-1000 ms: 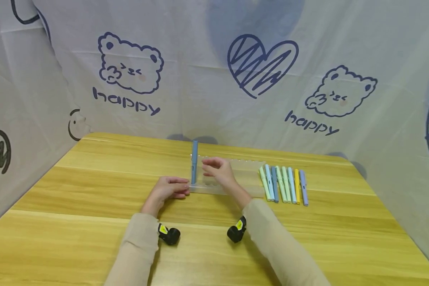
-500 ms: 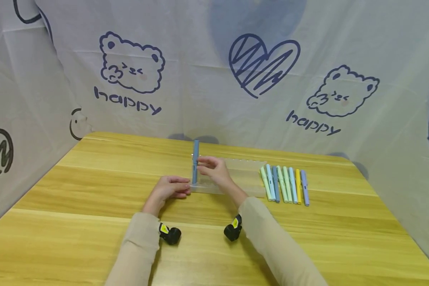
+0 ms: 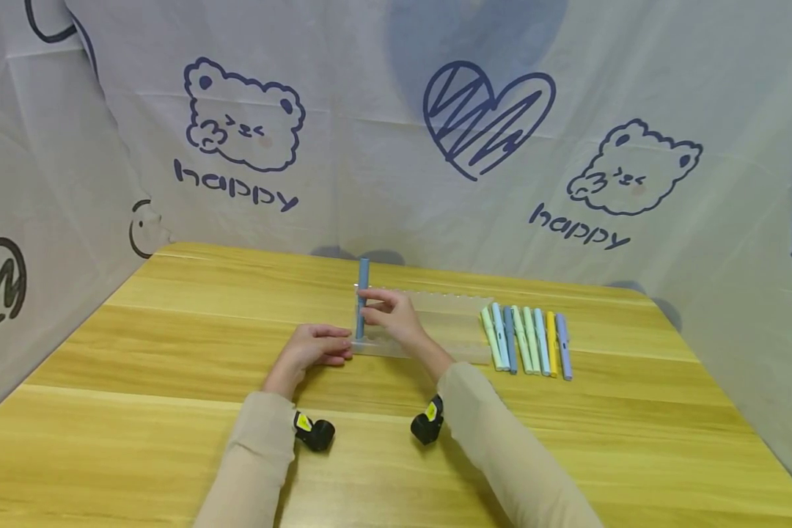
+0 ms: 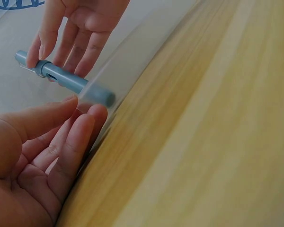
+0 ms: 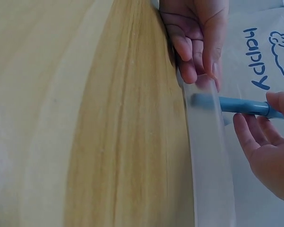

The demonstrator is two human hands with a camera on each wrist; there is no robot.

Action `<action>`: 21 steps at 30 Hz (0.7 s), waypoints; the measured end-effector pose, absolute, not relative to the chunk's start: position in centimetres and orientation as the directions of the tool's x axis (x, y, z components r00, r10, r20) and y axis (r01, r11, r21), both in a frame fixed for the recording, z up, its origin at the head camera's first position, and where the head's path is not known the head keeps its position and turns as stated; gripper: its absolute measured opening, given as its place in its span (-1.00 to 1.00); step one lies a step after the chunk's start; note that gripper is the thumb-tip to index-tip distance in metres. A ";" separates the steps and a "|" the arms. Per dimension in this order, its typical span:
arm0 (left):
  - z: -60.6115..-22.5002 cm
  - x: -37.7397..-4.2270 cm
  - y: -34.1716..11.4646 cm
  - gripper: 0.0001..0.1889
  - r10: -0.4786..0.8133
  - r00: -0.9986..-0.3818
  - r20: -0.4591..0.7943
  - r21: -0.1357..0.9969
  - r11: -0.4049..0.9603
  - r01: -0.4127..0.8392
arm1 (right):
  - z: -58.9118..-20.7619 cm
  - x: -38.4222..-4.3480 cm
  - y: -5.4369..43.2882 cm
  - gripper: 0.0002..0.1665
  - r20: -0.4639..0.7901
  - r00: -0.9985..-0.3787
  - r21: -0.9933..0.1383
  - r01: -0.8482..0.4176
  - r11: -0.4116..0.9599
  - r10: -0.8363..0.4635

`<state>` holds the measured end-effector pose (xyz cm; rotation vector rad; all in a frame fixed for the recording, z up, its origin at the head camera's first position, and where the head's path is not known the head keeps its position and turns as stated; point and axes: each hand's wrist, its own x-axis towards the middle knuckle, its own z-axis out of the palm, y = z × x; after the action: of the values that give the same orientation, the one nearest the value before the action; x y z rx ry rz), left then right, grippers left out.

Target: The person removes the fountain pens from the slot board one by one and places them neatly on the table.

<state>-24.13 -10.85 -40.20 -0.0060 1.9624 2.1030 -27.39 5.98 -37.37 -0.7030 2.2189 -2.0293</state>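
A blue fountain pen (image 3: 364, 273) stands at the left end of a clear plastic pen rack (image 3: 452, 323), its lower end behind the front lip. My right hand (image 3: 396, 317) pinches the pen around its middle; in the right wrist view the thumb is on one side of the barrel (image 5: 234, 105) and the fingers on the other. With thumb and fingertips my left hand (image 3: 313, 346) grips the rack's near left corner. The left wrist view shows those fingertips right beside the pen's end (image 4: 102, 97), seen through the frosted lip (image 4: 128, 56).
To the right of the rack lies a row of several pens (image 3: 526, 341) in green, blue, yellow and purple. The wooden table (image 3: 383, 469) ends at a white cloth backdrop (image 3: 363, 147) with drawn bears and a heart. Each sleeve carries a black wrist camera (image 3: 317, 435).
My right hand has moved left to the standing blue pen and now pinches it, with the pen turned slightly. The left hand has stayed at the rack's corner.
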 end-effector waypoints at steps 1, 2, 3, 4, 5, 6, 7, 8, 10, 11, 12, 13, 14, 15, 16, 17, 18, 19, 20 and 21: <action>-40.2 -24.1 -10.8 -0.65 0.189 -0.965 -0.182 0.980 -0.051 -0.194 | -37.4 -27.4 6.0 -0.63 0.262 -0.895 -0.956 -0.293 0.032 -0.362; -40.2 -24.1 -10.8 -0.65 0.189 -0.965 -0.181 0.980 -0.051 -0.193 | -37.4 -27.3 6.0 -0.63 0.264 -0.894 -0.955 -0.295 0.031 -0.362; -40.2 -24.1 -10.8 -0.65 0.190 -0.965 -0.180 0.980 -0.051 -0.193 | -37.4 -27.3 6.0 -0.63 0.266 -0.893 -0.954 -0.297 0.031 -0.363; -40.2 -24.1 -10.8 -0.65 0.190 -0.965 -0.179 0.980 -0.051 -0.192 | -37.5 -27.3 6.0 -0.63 0.271 -0.892 -0.953 -0.302 0.031 -0.362; -40.2 -24.1 -10.8 -0.65 0.189 -0.966 -0.178 0.980 -0.051 -0.191 | -37.5 -27.2 6.0 -0.63 0.274 -0.893 -0.951 -0.306 0.035 -0.357; -40.2 -24.1 -10.8 -0.65 0.188 -0.966 -0.178 0.980 -0.050 -0.191 | -37.5 -27.2 6.0 -0.63 0.276 -0.895 -0.950 -0.309 0.042 -0.350; -40.2 -24.1 -10.8 -0.66 0.185 -0.966 -0.181 0.980 -0.051 -0.193 | -37.5 -27.1 6.0 -0.64 0.282 -0.896 -0.947 -0.318 0.051 -0.344; -40.2 -24.1 -10.8 -0.66 0.183 -0.966 -0.182 0.980 -0.049 -0.193 | -37.4 -27.1 6.0 -0.65 0.284 -0.898 -0.945 -0.321 0.059 -0.336; -40.2 -24.1 -10.8 -0.65 0.182 -0.966 -0.183 0.980 -0.046 -0.194 | -37.4 -27.0 6.1 -0.66 0.289 -0.903 -0.943 -0.326 0.069 -0.317; -40.2 -24.1 -10.8 -0.66 0.181 -0.966 -0.183 0.980 -0.046 -0.194 | -37.4 -27.0 6.1 -0.67 0.295 -0.905 -0.941 -0.331 0.073 -0.308; -40.2 -24.1 -10.8 -0.66 0.182 -0.966 -0.182 0.980 -0.046 -0.193 | -37.4 -26.9 6.1 -0.68 0.300 -0.906 -0.940 -0.335 0.072 -0.299; -40.2 -24.1 -10.8 -0.66 0.184 -0.966 -0.181 0.980 -0.047 -0.193 | -37.4 -26.9 6.1 -0.69 0.307 -0.906 -0.938 -0.340 0.068 -0.293; -40.3 -24.1 -10.9 -0.66 0.188 -0.966 -0.177 0.981 -0.045 -0.189 | -37.4 -26.9 6.1 -0.69 0.313 -0.906 -0.937 -0.344 0.063 -0.286; -40.3 -24.1 -10.9 -0.66 0.189 -0.966 -0.176 0.981 -0.045 -0.187 | -37.4 -26.9 6.1 -0.70 0.324 -0.904 -0.934 -0.352 0.060 -0.278; -40.3 -24.2 -10.9 -0.66 0.190 -0.966 -0.174 0.982 -0.045 -0.186 | -37.4 -26.9 6.1 -0.71 0.333 -0.903 -0.931 -0.360 0.058 -0.271; -40.3 -24.2 -10.8 -0.66 0.190 -0.966 -0.173 0.982 -0.045 -0.185 | -37.4 -26.9 6.0 -0.71 0.341 -0.903 -0.928 -0.367 0.057 -0.263; -40.3 -24.2 -10.8 -0.66 0.191 -0.966 -0.173 0.982 -0.045 -0.184 | -37.4 -26.9 6.0 -0.72 0.348 -0.902 -0.926 -0.373 0.057 -0.255; -40.3 -24.2 -10.8 -0.66 0.191 -0.966 -0.173 0.982 -0.046 -0.185 | -37.4 -26.9 6.0 -0.72 0.355 -0.901 -0.923 -0.380 0.058 -0.249; -40.3 -24.2 -10.8 -0.66 0.190 -0.967 -0.173 0.982 -0.046 -0.184 | -37.3 -26.9 6.0 -0.73 0.366 -0.898 -0.919 -0.391 0.059 -0.244; -40.3 -24.2 -10.8 -0.66 0.189 -0.967 -0.172 0.982 -0.048 -0.185 | -37.3 -26.9 5.9 -0.74 0.374 -0.896 -0.916 -0.397 0.058 -0.239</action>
<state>-24.18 -10.79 -40.33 0.0046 1.9700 2.1049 -26.88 5.95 -37.30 -0.7175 2.3702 -2.1255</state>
